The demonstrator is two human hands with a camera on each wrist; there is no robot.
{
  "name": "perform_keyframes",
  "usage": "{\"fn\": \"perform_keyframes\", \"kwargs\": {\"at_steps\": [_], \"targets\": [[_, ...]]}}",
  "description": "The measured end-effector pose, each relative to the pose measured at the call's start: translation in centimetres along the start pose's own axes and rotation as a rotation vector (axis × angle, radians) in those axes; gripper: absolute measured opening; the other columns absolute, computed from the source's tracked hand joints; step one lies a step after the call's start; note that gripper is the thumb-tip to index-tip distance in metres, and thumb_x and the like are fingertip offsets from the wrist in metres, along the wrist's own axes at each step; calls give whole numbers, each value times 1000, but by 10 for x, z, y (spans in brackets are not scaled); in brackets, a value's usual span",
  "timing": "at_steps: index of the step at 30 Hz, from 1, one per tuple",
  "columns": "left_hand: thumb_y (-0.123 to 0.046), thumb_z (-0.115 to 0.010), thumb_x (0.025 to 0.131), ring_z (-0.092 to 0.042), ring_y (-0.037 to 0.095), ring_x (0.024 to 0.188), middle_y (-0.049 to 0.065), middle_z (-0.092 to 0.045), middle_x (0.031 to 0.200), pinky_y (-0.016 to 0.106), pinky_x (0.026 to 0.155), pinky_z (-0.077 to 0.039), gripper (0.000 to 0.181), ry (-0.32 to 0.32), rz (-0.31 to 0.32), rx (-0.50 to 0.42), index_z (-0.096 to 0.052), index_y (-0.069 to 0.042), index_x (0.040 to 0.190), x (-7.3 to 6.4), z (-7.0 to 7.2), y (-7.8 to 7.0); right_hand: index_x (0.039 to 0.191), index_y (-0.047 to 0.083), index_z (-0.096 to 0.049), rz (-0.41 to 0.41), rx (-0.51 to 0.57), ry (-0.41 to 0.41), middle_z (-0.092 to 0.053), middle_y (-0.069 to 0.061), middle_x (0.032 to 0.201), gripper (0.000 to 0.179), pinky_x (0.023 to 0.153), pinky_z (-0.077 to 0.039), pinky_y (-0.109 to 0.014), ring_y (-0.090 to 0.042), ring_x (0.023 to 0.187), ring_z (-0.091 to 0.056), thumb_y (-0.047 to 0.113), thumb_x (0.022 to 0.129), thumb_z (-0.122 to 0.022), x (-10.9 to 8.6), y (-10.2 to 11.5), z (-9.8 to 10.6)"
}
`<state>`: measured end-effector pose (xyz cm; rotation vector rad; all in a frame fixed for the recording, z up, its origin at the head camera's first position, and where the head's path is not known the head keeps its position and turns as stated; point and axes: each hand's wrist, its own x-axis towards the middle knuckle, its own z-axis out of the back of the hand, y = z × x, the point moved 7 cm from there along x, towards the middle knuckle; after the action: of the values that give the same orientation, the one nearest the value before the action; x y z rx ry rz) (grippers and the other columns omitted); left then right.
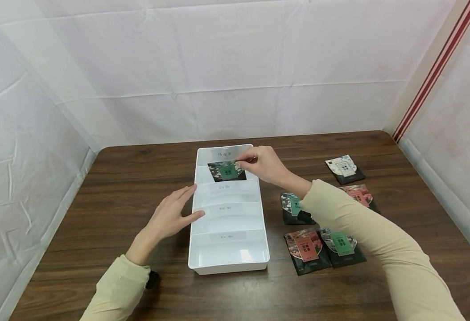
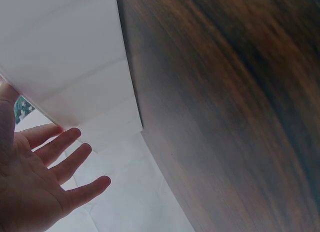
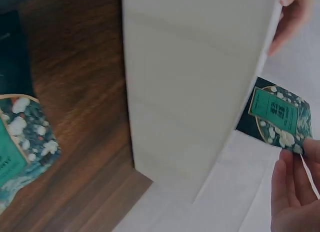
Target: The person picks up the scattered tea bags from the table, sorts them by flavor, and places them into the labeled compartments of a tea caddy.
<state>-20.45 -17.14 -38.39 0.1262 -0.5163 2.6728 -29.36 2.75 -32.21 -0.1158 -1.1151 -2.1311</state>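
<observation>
A white divided tray (image 1: 228,263) stands on the wooden table, its compartments marked with printed labels. My right hand (image 1: 265,165) pinches a corner of a dark tea sachet (image 1: 228,171) with a green label. In the head view the sachet hangs upright at the compartment second from the back, its lower edge partly inside. The right wrist view shows the thumb and fingers on the sachet (image 3: 276,115) corner. My left hand (image 1: 171,214) rests at the tray's left rim, fingers spread; in the left wrist view the hand (image 2: 37,182) has straight, parted fingers.
Right of the tray lie several sachets: a white-topped one (image 1: 344,168), a red-labelled one (image 1: 359,195) partly behind the sleeve, a green-labelled one (image 1: 290,206), and nearer a red one (image 1: 308,250) beside a green one (image 1: 341,245). White sheeting (image 1: 235,67) encloses the table.
</observation>
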Motion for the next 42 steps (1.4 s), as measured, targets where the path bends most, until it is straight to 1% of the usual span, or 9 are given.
{"fn": "perform_keyframes", "kwargs": {"at_steps": [4, 7, 9, 14, 19, 28, 36, 42], "targets": [[-42, -61, 80, -37, 35, 117, 22, -41, 129, 51, 93, -29, 73, -1, -3, 5, -35, 0, 134, 0, 1, 0, 92, 3, -70, 26, -11, 55, -66, -4, 87, 14, 59, -46, -24, -9, 68, -56, 3, 82, -61, -4, -3, -9], [-42, -61, 80, -37, 35, 117, 22, -41, 128, 51, 93, -29, 74, -4, -4, 4, -35, 0, 134, 0, 2, -1, 91, 4, -70, 42, -28, 79, -66, -4, 88, 14, 59, -46, -23, -8, 67, -57, 2, 81, -61, -7, -6, -14], [-42, -61, 80, -37, 35, 117, 22, -41, 128, 51, 93, -29, 73, -5, -4, 3, -35, 0, 134, 0, 2, -1, 90, 4, -70, 38, -27, 92, -66, -4, 87, 13, 59, -46, -22, -7, 67, -57, 2, 81, -61, -8, -8, -17], [-41, -62, 80, -37, 35, 116, 22, -41, 128, 51, 92, -30, 72, -9, -4, -2, -36, 0, 133, 1, 3, -1, 89, 4, -70, 29, -12, 100, -66, -4, 88, 12, 61, -47, -22, -8, 70, -58, 2, 82, -61, -11, -13, -24], [-41, -62, 80, -37, 35, 116, 22, -41, 128, 51, 92, -30, 73, -6, -4, -1, -36, 0, 134, 0, 2, 0, 88, 4, -70, 26, -23, 112, -66, -3, 86, 12, 65, -47, -21, -8, 73, -59, 2, 81, -61, -11, -16, -29], [-41, -62, 80, -37, 35, 117, 22, -41, 128, 51, 92, -29, 73, -8, -10, 0, -35, 0, 134, 0, 2, 0, 86, 5, -69, 20, -57, 150, -65, -3, 82, 11, 64, -47, -21, -9, 73, -59, 1, 81, -61, -11, -24, -36], [-42, -62, 80, -37, 35, 116, 22, -41, 128, 52, 91, -30, 73, -9, -13, 0, -35, 0, 134, 0, 2, 2, 91, 2, -68, 37, -116, 201, -65, -4, 84, 13, 66, -47, -20, -10, 76, -59, 0, 79, -61, -8, -23, -42], [-42, -61, 80, -38, 36, 116, 22, -42, 127, 51, 91, -31, 73, -9, -22, -7, -36, 0, 134, 0, 1, 2, 94, 0, -67, 49, -115, 208, -65, -6, 88, 16, 69, -47, -22, -12, 78, -59, 2, 79, -62, -7, -22, -42]]}}
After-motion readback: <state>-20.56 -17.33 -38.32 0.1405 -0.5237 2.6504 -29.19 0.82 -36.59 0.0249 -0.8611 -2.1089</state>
